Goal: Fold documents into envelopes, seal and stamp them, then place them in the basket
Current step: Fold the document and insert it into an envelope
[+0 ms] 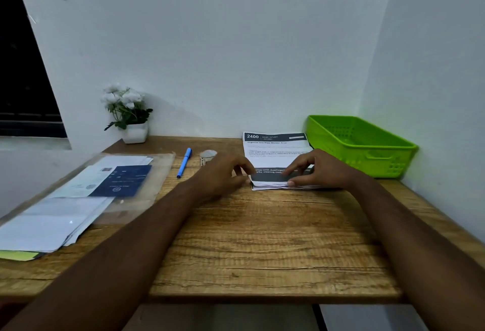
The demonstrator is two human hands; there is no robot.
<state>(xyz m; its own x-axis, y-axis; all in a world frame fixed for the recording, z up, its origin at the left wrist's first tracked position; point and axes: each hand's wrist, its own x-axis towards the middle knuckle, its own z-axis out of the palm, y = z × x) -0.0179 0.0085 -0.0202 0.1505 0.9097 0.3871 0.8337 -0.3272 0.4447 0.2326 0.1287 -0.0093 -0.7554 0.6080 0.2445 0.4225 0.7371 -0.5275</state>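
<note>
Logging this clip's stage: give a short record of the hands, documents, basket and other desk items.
stage: folding; near end of printed documents turned over
right hand: pinches the folded edge
left hand: at the left edge, grip unclear
green basket: right of documents, no envelope seen inside
also on desk: blue pen, clear folder of papers, potted flowers

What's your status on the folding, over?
Right hand pinches the document at its folded near edge; left hand at its left edge, grip unclear. Basket just right of it. Nothing blocking.
</note>
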